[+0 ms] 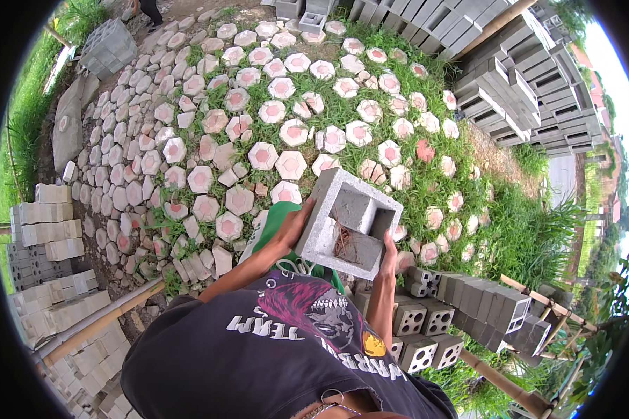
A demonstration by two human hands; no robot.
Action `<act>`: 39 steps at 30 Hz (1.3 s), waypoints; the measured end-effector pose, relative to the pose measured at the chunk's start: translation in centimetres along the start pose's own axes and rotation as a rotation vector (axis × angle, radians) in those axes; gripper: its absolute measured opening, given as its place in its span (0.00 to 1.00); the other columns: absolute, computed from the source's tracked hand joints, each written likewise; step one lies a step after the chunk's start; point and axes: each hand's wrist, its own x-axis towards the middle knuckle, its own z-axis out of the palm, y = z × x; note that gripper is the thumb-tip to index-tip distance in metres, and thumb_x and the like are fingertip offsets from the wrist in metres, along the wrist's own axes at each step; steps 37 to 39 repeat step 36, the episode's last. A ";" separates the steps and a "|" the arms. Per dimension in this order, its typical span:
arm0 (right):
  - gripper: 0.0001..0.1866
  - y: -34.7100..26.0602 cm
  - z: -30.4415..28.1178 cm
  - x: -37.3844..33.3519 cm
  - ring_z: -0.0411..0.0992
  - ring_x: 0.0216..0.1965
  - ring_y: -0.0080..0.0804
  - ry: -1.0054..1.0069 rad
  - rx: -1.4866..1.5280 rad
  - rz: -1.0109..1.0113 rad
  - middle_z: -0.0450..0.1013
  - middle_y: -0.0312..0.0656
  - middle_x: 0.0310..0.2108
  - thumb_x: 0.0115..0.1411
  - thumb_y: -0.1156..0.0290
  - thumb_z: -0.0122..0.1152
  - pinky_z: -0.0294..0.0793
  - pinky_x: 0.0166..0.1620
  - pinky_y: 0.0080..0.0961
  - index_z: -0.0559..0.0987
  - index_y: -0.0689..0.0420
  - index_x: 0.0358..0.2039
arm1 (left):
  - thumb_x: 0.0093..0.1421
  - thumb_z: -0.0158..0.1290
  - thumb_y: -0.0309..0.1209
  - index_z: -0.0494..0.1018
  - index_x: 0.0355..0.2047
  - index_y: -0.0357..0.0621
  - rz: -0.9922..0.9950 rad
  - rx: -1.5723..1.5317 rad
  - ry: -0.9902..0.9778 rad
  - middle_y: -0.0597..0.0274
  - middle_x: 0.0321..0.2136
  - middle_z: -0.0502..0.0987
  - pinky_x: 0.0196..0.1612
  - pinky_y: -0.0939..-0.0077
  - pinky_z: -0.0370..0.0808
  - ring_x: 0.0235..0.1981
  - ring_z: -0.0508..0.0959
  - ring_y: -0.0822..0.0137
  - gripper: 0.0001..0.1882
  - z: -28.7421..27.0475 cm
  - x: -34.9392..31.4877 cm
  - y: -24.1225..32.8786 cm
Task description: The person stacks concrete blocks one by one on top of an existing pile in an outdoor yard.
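Observation:
A grey hollow concrete block (326,202) is held up in front of my torso, tilted, with its hollow side facing me. A thin wall splits its inside into compartments. Dry brown plant bits (344,241) lie in the near one. My left hand (301,218) grips the block's left side, some fingers hidden behind it. Against the right side presses my right hand (389,253), its fingers partly out of sight. Beneath my left forearm, a green and white item (278,222), perhaps cloth or a bag, shows in part, beside white cord-like loops (297,266).
Hexagonal pavers (291,165) with reddish centres cover the grassy ground ahead. Stacked concrete blocks stand at the far right (496,105), near right (437,318), left (52,230) and far left (108,49). Bamboo poles (101,315) run low at both sides. Another person's legs (150,10) show at the far left.

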 end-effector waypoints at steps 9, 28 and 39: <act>0.35 -8.8 10.1 16.2 0.73 0.44 0.45 -0.164 -0.212 0.043 0.72 0.54 0.46 0.57 0.49 0.58 0.71 0.50 0.38 0.67 0.64 0.55 | 0.60 0.36 0.66 0.73 0.43 0.27 0.434 -0.063 0.140 0.53 0.34 0.76 0.39 0.69 0.68 0.35 0.71 0.66 0.45 -4.0 9.9 10.0; 0.32 -24.1 44.4 42.0 0.74 0.39 0.40 -0.324 -0.405 -0.084 0.73 0.50 0.39 0.56 0.49 0.58 0.72 0.46 0.35 0.69 0.64 0.51 | 0.65 0.36 0.57 0.74 0.33 0.29 0.539 -0.333 0.357 0.58 0.25 0.74 0.33 0.72 0.66 0.27 0.69 0.70 0.36 -21.3 37.7 35.1; 0.33 -29.2 58.8 55.6 0.72 0.44 0.40 -0.532 -0.435 -0.008 0.69 0.51 0.48 0.56 0.53 0.59 0.72 0.48 0.34 0.66 0.58 0.57 | 0.63 0.35 0.62 0.76 0.37 0.31 0.317 -0.339 0.555 0.54 0.27 0.76 0.36 0.70 0.68 0.29 0.71 0.67 0.40 -28.1 46.9 45.6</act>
